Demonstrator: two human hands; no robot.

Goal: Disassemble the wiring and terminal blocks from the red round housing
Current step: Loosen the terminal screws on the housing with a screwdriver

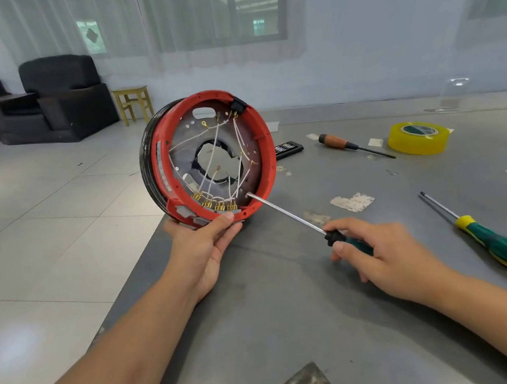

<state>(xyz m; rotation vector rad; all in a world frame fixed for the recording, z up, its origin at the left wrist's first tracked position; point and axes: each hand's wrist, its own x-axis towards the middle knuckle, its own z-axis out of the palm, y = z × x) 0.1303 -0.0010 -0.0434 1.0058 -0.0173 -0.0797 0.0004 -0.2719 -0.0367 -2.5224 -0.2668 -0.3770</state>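
Note:
The red round housing (pixel 267 145) stands tilted on its edge at the grey table's left corner, its open side facing me. White wires (pixel 213 152) cross its inside and run to brass terminal blocks (pixel 215 204) along the lower rim. My left hand (pixel 207 245) grips the housing's bottom rim, thumb on the red edge. My right hand (pixel 384 254) holds a green and black screwdriver (pixel 287 214) by the handle. Its metal tip touches the inside of the housing just right of the terminals.
On the grey table (pixel 293 314) lie a second green and yellow screwdriver (pixel 487 236) at the right, a wooden-handled screwdriver (pixel 352 146), a yellow tape roll (pixel 418 138) and a black bit case (pixel 288 149). Tiled floor, armchairs and a stool are at the left.

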